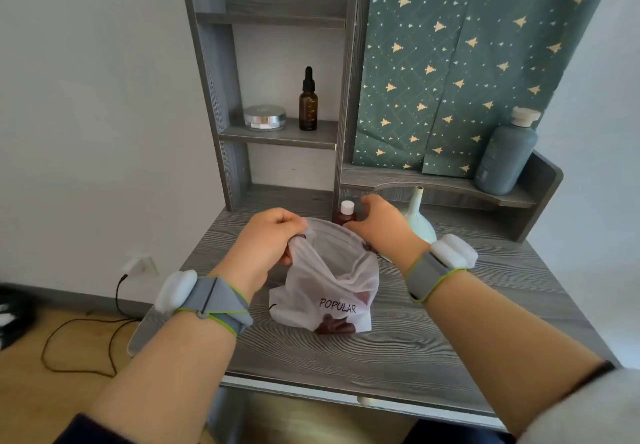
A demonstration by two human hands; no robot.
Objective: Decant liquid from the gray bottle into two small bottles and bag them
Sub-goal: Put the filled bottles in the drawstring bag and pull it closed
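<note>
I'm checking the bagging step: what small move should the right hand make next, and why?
Probably close the right hand round the small brown bottle and lift it into the bag: the left hand holds its rim open, and the bottle stands just behind it, beside that hand.

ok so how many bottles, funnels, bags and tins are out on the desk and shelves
bottles: 3 (gray bottle, dropper bottle, small bottle)
funnel: 1
bag: 1
tin: 1
total: 6
brown shape in the bag unclear, not counted
</note>
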